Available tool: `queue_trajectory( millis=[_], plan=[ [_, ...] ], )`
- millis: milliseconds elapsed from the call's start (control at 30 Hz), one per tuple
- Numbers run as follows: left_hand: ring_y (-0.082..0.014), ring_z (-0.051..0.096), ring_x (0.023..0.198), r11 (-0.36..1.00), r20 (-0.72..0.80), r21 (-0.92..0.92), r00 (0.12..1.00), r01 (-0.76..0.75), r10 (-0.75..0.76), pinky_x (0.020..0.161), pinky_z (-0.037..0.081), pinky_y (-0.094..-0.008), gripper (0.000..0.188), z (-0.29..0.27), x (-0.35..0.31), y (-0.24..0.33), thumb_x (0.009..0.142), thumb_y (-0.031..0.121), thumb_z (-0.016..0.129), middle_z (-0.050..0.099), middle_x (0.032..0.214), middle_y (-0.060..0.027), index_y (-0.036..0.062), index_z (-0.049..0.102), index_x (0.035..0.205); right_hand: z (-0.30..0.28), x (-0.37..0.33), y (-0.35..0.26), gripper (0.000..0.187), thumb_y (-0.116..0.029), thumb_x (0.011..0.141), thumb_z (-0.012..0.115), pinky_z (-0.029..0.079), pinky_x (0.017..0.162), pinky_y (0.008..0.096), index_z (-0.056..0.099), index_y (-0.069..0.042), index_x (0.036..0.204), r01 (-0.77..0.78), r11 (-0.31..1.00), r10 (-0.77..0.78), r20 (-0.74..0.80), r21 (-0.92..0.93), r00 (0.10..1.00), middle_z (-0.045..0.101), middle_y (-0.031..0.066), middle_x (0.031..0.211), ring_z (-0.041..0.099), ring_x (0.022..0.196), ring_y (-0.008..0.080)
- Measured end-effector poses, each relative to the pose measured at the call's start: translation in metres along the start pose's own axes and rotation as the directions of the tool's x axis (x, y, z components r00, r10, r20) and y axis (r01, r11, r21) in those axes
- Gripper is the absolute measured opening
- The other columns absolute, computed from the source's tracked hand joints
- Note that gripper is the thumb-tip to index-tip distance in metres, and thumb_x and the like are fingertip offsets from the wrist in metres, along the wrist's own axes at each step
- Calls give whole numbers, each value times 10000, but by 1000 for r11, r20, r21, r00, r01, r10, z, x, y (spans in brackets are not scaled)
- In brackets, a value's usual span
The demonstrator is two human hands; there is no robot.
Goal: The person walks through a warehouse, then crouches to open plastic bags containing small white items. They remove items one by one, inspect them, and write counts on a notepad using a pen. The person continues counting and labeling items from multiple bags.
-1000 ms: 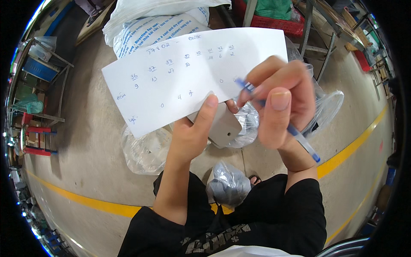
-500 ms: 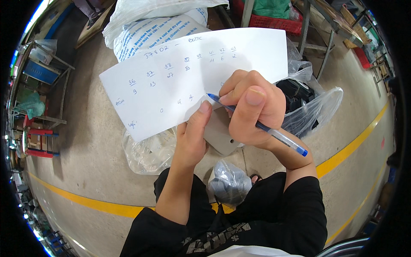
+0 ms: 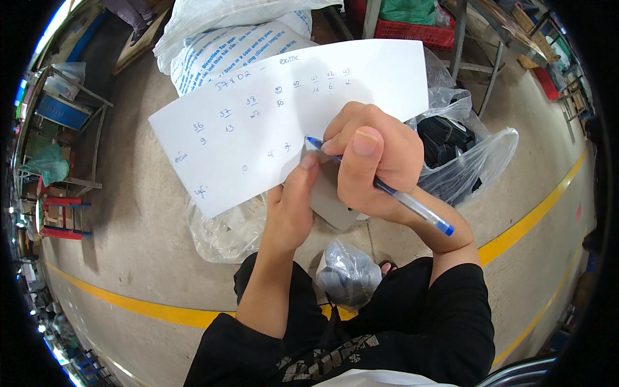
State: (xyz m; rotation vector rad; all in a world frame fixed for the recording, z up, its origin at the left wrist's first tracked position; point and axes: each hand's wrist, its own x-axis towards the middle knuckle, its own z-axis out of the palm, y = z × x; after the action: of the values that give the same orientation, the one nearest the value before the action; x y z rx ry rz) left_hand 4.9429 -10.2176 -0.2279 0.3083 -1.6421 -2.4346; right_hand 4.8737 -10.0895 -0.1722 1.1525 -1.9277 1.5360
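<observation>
A white sheet of paper (image 3: 213, 155) with rows of blue handwriting stretches in front of me, tilted up to the right. My left hand (image 3: 293, 203) pinches its near edge, thumb on top and the other fingers underneath. In my right hand (image 3: 380, 161) is a clear ballpoint pen (image 3: 412, 209) with a blue end, its tip touching the paper just beyond my left thumb. Part of the sheet's right half lies hidden behind the right hand. Below the paper shows a grey flat piece (image 3: 335, 200), mostly covered.
Clear plastic bags stand on the floor: one with black items (image 3: 445, 142), a pale one (image 3: 225, 232), a small one with grey contents (image 3: 348, 274). White sacks (image 3: 238, 48) lie beyond. A red crate (image 3: 412, 33) sits under a metal-legged table; a red stool (image 3: 63, 219) stands left.
The pen tip and my right hand have shifted slightly left, and a small new mark seems to be at the tip. The paper has moved a little left.
</observation>
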Motion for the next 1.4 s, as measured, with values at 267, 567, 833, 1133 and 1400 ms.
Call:
queue_trajectory(
  millis=[267, 567, 833, 1133, 1400],
  plan=[
    [-196, 648, 884, 987, 152, -70, 977, -143, 152, 805, 526, -324, 392, 6, 10, 27, 1034, 279, 382, 680, 950, -123, -30, 602, 1134, -24, -2, 26, 513, -501, 1043, 269, 471, 568, 310, 463, -36, 944, 48, 940, 15, -181, 337, 983, 511, 101, 674, 468, 554, 155],
    [-216, 620, 932, 953, 24, 54, 955, -297, 296, 801, 517, -315, 435, -34, 24, 38, 1047, 352, 351, 659, 978, -142, -6, 528, 1219, -42, -15, 79, 229, 134, 776, 445, 535, 840, 333, 584, 22, 918, -177, 981, 167, 111, 85, 980, 574, 122, 864, 582, 778, 176],
    [-196, 612, 963, 955, -209, -59, 939, -290, 273, 817, 520, -318, 427, -40, 32, 34, 1033, 335, 338, 649, 1006, -128, 20, 520, 1255, 17, -151, 172, 424, -75, 813, 652, 539, 805, 485, 516, 23, 1202, -259, 713, 673, 532, -652, 513, 502, 278, 1217, 644, 897, 462],
    [-178, 632, 975, 953, -202, 40, 932, -300, 302, 818, 535, -296, 437, -33, 26, 37, 1013, 356, 381, 664, 1026, -142, 44, 500, 1296, 48, -204, 161, 320, -162, 855, 624, 554, 505, 386, 535, 23, 1099, 16, 671, 575, 534, -741, 619, 541, 255, 1109, 689, 621, 310],
    [-186, 637, 1007, 935, -194, 115, 916, -335, 352, 855, 538, -313, 448, -38, 26, 38, 1009, 372, 406, 665, 1050, -145, 42, 499, 1298, 47, -217, 173, 250, -170, 820, 651, 557, 534, 409, 596, 12, 982, 111, 708, 528, 628, -697, 572, 605, 184, 949, 687, 632, 318]
  ],
)
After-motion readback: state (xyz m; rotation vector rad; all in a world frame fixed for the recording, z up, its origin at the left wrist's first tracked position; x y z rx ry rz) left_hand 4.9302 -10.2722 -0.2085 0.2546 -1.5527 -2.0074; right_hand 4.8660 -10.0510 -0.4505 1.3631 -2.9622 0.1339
